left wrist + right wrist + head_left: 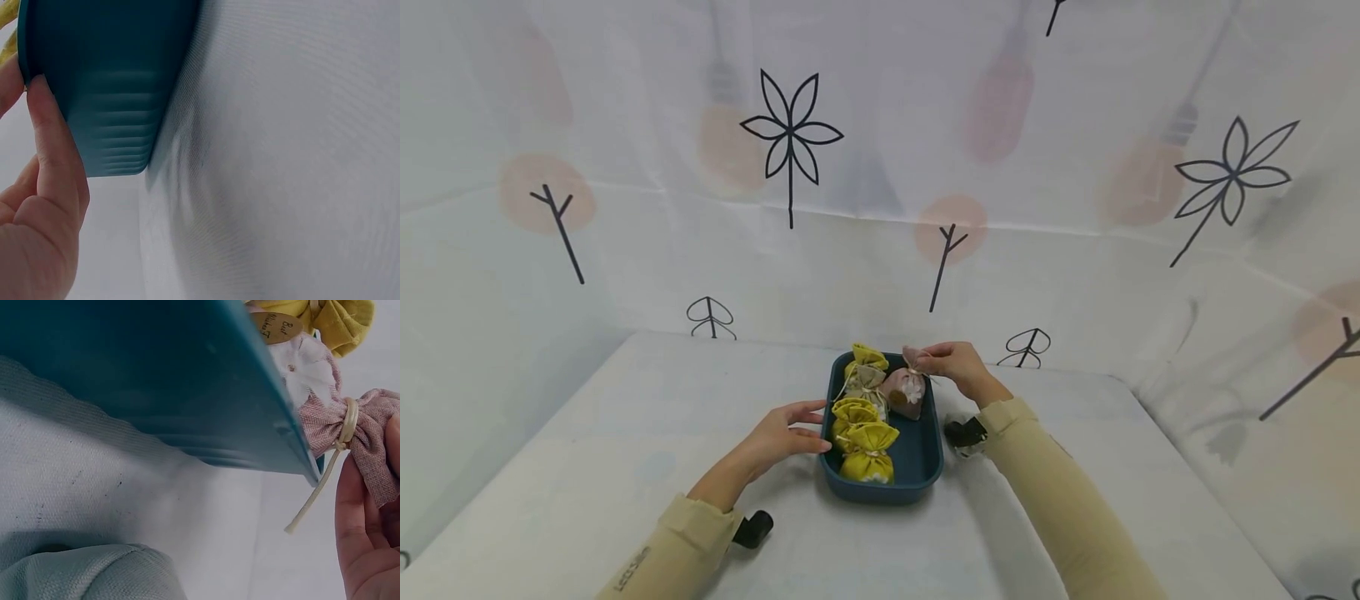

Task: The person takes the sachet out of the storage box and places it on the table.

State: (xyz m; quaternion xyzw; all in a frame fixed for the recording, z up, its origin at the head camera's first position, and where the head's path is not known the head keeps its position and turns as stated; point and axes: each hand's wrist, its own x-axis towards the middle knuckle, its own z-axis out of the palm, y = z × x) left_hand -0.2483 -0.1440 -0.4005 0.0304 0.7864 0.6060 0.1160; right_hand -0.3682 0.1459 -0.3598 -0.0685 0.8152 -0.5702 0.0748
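Tabletop (587,442) lies white below printed sheeting (872,271); left hand (767,442) pinches tub (882,493), right hand (961,368) pouch (906,402).

“Best” on label (277,328) of pink pouch (322,425), blurred lettering (632,569) on left sleeve (681,535)

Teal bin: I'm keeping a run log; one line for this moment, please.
right hand: pinching top of pink pouch | left hand: touching side of teal bin | in bin: beige pouch, yellow pouches
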